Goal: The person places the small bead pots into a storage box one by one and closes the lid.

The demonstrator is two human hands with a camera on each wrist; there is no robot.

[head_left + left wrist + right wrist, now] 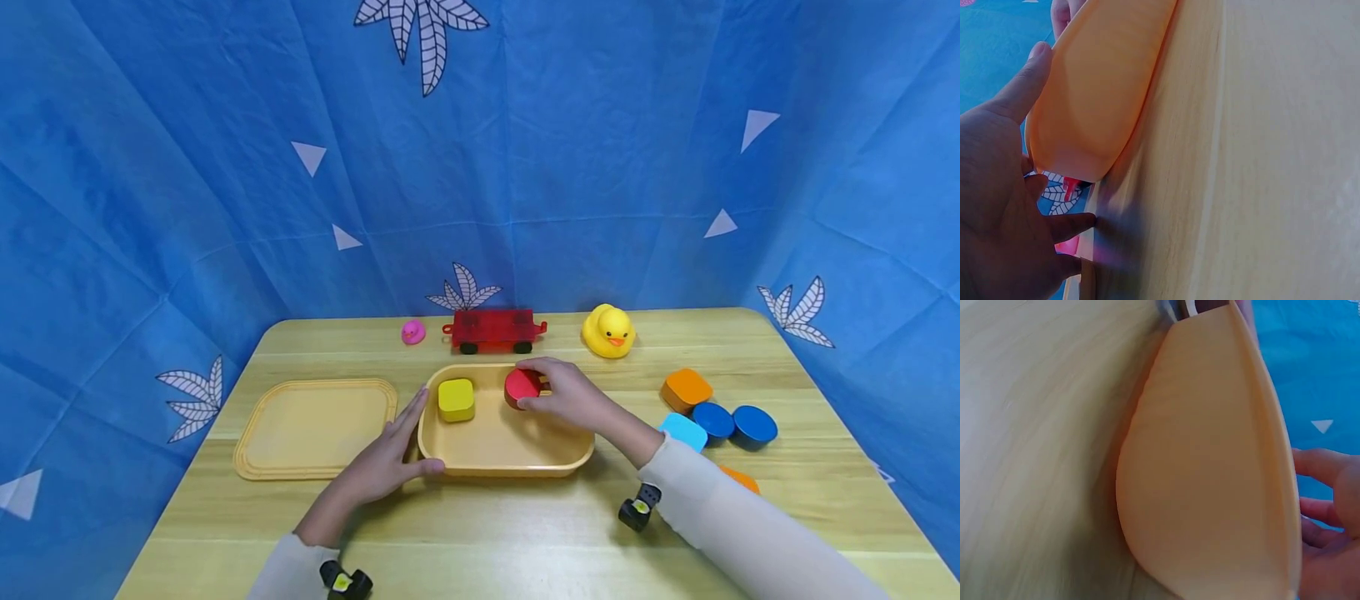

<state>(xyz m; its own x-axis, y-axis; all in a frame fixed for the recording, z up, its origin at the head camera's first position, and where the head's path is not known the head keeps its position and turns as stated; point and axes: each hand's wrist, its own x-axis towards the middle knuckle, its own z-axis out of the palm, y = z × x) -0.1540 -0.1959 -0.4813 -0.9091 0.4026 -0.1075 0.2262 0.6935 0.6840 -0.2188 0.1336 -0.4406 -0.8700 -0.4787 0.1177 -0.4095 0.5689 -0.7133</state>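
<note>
A cream-yellow oval-cornered box (480, 446) stands open-topped in the middle of the table. Inside it, at the left, sits a yellow rounded-square block (456, 402). My right hand (568, 397) reaches over the box and pinches a red round block (520, 388) near the back wall, between thumb and fingers. Whether that block touches the box floor is unclear. My left hand (381, 462) rests against the box's left end, fingers stretched along the side and thumb at the front rim. In the right wrist view the box wall hides the red block.
A matching lid (315, 429) lies at left. Along the back stand a small pink duck (413, 332), a red toy wagon (493, 330) and a yellow duck (609, 332). At right are orange (686, 390), light blue (684, 432) and dark blue blocks (753, 427); another orange block (741, 478) is partly behind the right sleeve.
</note>
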